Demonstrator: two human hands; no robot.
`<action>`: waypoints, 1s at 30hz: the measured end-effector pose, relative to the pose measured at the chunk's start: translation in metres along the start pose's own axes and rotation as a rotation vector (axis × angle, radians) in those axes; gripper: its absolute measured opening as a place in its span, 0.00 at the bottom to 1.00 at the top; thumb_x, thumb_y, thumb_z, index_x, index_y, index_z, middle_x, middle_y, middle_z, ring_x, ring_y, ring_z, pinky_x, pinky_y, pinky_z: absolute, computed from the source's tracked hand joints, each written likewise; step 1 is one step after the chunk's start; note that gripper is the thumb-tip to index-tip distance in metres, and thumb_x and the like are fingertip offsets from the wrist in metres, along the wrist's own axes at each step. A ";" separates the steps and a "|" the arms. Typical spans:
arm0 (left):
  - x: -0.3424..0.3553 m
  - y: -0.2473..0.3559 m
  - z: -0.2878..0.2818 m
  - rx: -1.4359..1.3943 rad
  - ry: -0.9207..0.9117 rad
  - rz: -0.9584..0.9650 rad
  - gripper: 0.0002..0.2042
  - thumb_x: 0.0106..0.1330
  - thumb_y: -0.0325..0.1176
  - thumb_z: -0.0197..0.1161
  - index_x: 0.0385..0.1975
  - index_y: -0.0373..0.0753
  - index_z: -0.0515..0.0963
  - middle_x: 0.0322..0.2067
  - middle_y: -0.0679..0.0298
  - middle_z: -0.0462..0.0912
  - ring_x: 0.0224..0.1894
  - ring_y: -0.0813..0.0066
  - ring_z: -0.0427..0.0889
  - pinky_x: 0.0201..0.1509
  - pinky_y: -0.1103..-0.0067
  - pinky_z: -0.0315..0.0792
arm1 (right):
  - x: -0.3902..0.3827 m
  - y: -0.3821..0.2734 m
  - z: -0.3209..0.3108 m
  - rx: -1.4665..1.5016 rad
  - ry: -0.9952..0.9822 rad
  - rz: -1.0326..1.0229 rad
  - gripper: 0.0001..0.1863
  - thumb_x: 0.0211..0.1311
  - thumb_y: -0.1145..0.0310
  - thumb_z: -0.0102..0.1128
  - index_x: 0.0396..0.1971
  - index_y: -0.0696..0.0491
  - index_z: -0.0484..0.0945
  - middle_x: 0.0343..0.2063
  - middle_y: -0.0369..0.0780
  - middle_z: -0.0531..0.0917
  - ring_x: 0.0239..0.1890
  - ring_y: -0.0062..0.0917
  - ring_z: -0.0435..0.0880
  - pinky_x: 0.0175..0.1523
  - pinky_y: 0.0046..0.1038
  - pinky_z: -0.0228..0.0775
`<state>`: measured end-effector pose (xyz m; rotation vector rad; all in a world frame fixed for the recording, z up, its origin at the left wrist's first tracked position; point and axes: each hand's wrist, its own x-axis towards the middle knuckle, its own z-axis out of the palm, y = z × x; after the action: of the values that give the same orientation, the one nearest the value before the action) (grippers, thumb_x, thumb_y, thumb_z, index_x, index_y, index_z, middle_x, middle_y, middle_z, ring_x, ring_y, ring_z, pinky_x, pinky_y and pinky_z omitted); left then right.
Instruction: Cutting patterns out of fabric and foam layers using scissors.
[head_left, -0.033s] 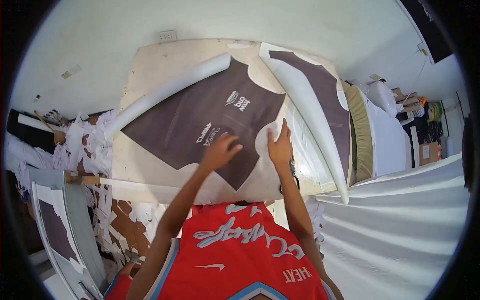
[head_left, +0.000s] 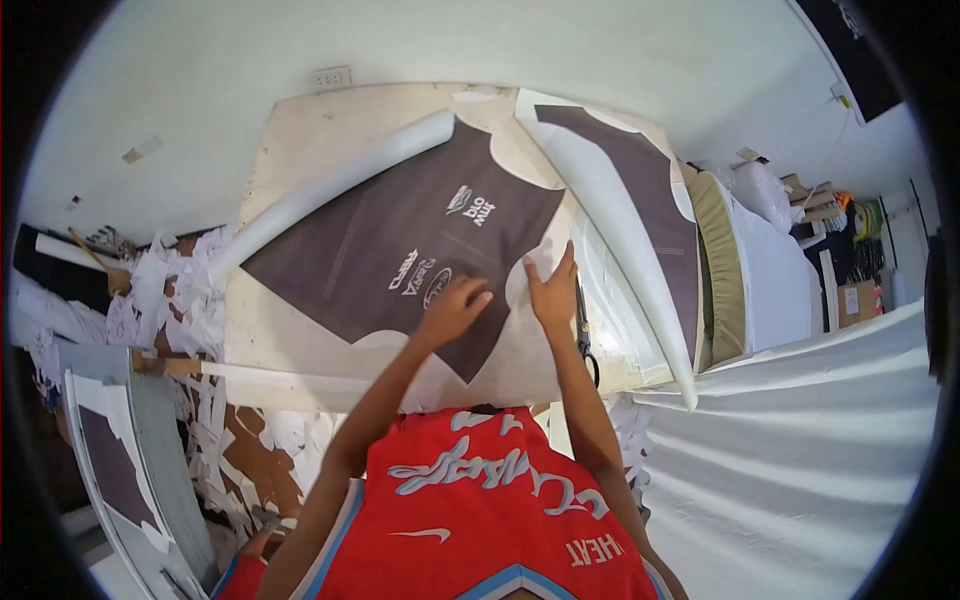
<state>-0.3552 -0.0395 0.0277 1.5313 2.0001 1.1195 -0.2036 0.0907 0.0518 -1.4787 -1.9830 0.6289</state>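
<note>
A dark grey-brown printed sheet with white markings, cut like a garment panel, lies on the pale table. Its far left side curls over into a long white roll. My left hand rests on the sheet near its close corner, fingers loosely spread and slightly bent. Beside the curved white edge on the right is my right hand, thumb and fingers apart; whether it touches that edge I cannot tell. Black-handled scissors lie just right of that hand, partly hidden by my forearm.
A second dark sheet with a curled white edge lies on the table's right side. White scraps are heaped at the left. Stacked padding and draped white cloth stand right.
My left hand has shifted slightly right and nearer, uncovering an oval marking. The sheet and my right hand have moved a little left. More of the scissors shows.
</note>
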 end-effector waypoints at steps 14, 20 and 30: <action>0.154 0.040 -0.091 0.494 0.294 0.131 0.56 0.41 0.45 0.78 0.71 0.46 0.49 0.65 0.45 0.58 0.68 0.44 0.55 0.67 0.52 0.53 | 0.144 -0.036 -0.213 -0.034 -0.246 -0.231 0.24 0.49 0.59 0.71 0.42 0.59 0.81 0.37 0.49 0.85 0.42 0.39 0.83 0.49 0.37 0.72; 0.285 0.118 -0.044 0.697 0.288 0.098 0.59 0.38 0.42 0.79 0.70 0.42 0.45 0.67 0.48 0.53 0.69 0.46 0.52 0.67 0.50 0.54 | 0.257 0.025 -0.458 -0.231 -0.111 -0.075 0.15 0.51 0.65 0.68 0.39 0.55 0.84 0.33 0.38 0.86 0.35 0.24 0.82 0.44 0.28 0.72; 0.398 0.558 0.170 0.537 0.426 1.068 0.48 0.41 0.41 0.77 0.66 0.45 0.59 0.58 0.57 0.70 0.63 0.57 0.65 0.65 0.53 0.58 | 0.300 0.138 -0.779 -0.215 0.597 0.107 0.15 0.47 0.73 0.62 0.39 0.57 0.83 0.29 0.44 0.85 0.32 0.29 0.84 0.38 0.31 0.75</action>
<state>-0.0192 0.4406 0.4226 3.0640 1.7650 1.3917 0.3662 0.4392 0.5709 -1.6649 -1.5414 -0.0060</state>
